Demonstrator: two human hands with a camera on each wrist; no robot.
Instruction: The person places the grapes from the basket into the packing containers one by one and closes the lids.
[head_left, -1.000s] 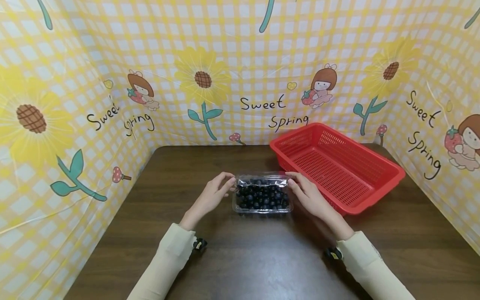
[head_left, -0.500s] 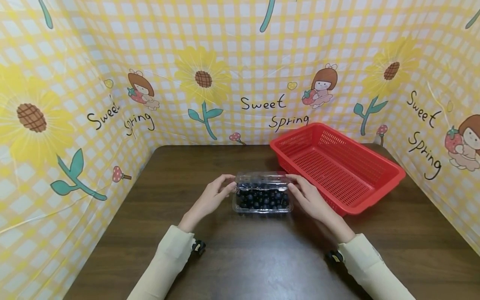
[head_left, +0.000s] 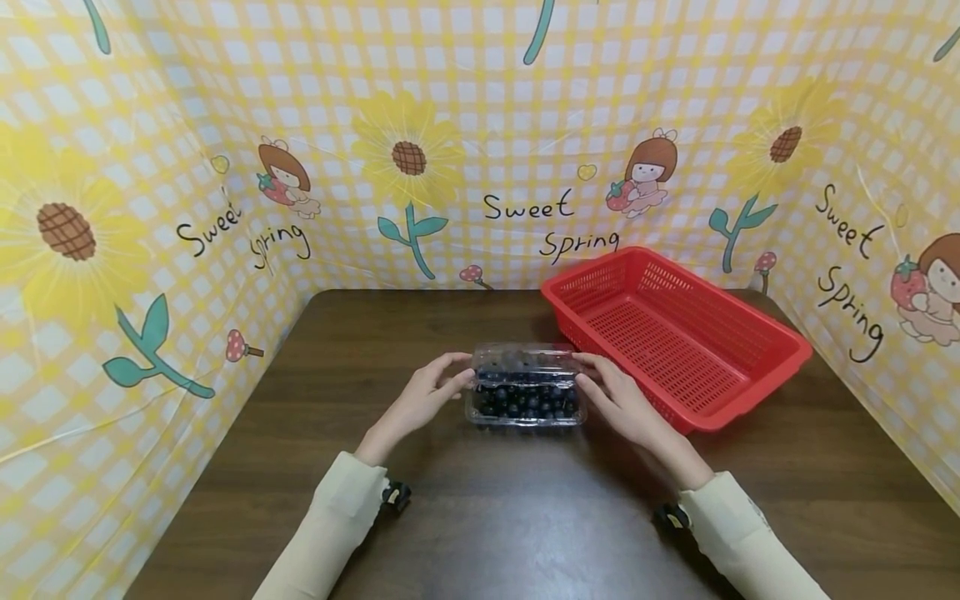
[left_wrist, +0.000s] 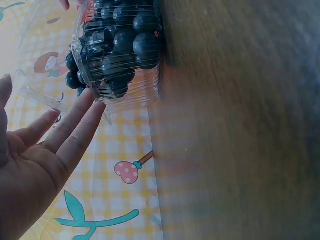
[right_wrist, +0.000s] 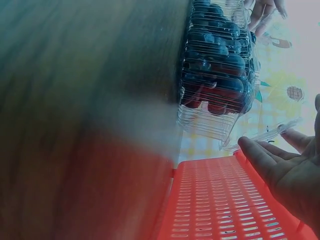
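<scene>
A clear plastic clamshell container [head_left: 480, 417] of blueberries [head_left: 525, 404] sits on the table, its hinged lid [head_left: 517, 364] tilted partway over the fruit. At the lid's left side, my left hand [head_left: 423, 396] touches the edge. In the left wrist view, the left fingers [left_wrist: 77, 127] are stretched out, their tips against the lid and rim. My right hand [head_left: 618, 400] mirrors it on the opposite side; the right wrist view shows straight fingers [right_wrist: 262, 157] at the lid's edge. Thumb contact is hard to make out on both sides.
A red slotted plastic basket [head_left: 652, 354] stands to the right and behind, close beside my right hand. Dark wooden table [head_left: 480, 517] surrounds the container. A yellow checked cloth [head_left: 465, 100] with printed flowers hangs around the back and sides.
The lid's front edge has come forward and down, covering more of the blueberries. Both hands have moved slightly nearer with it. The container's base and the basket stay put.
</scene>
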